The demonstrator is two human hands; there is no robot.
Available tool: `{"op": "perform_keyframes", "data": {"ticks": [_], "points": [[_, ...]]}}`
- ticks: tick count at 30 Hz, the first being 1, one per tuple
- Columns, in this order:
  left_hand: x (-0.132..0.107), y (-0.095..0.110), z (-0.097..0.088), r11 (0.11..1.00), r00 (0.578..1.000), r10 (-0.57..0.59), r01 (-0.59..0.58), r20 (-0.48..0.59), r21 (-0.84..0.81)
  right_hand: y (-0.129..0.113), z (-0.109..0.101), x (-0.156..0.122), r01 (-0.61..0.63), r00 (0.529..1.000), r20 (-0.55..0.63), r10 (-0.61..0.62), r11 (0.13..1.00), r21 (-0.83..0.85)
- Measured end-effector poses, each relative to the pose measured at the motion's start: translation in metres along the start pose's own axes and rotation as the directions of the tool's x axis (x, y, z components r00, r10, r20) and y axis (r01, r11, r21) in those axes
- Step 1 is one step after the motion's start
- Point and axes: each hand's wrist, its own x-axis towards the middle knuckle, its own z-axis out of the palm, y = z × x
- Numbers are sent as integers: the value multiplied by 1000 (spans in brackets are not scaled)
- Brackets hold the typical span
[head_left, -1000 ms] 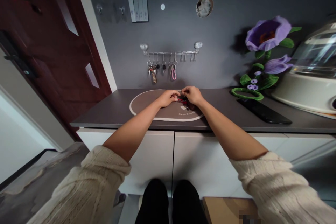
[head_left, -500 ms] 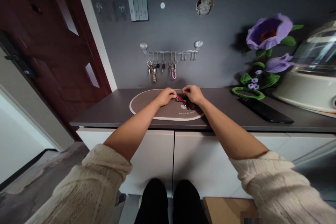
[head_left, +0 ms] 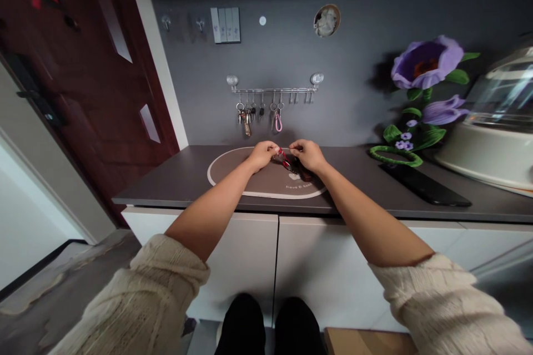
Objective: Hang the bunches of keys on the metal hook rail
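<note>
My left hand (head_left: 263, 156) pinches a red keychain strap (head_left: 281, 153) between thumb and fingertips, over the oval mat (head_left: 229, 167). Small metal parts, apparently keys (head_left: 288, 166), hang from the strap toward the mat. To the right, my right hand (head_left: 308, 155) is closed at the fingertips beside the same bunch; what it pinches is too small to make out. A dark brown item (head_left: 305, 176), perhaps a leather piece, shows below the right hand and is partly hidden by it.
On the wall behind, a clear hook rail (head_left: 275, 90) carries several keys (head_left: 247, 115) and a pink loop (head_left: 278, 122). A black phone-like slab (head_left: 428, 186), purple fabric flowers (head_left: 428, 64) and a cream appliance (head_left: 491, 147) occupy the counter's right side.
The view has tilted up slightly. The red strap now slants more steeply down from my left fingertips. Both hands stay over the mat, their fingers still closed.
</note>
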Motion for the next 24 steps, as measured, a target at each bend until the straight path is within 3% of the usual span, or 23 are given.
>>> {"op": "perform_keyframes", "data": {"ticks": [7,16,24], "points": [[5,-4,0,978,998,-57,52,-17,-201,2,4,2,94,990,92,-103,991,97],[4,0,2,924,995,-95,73,-39,-375,0,5,0,80,979,178,-101,989,121],[4,-2,5,887,996,-75,46,-45,-460,-4,5,-2,24,978,197,-76,967,253]]}}
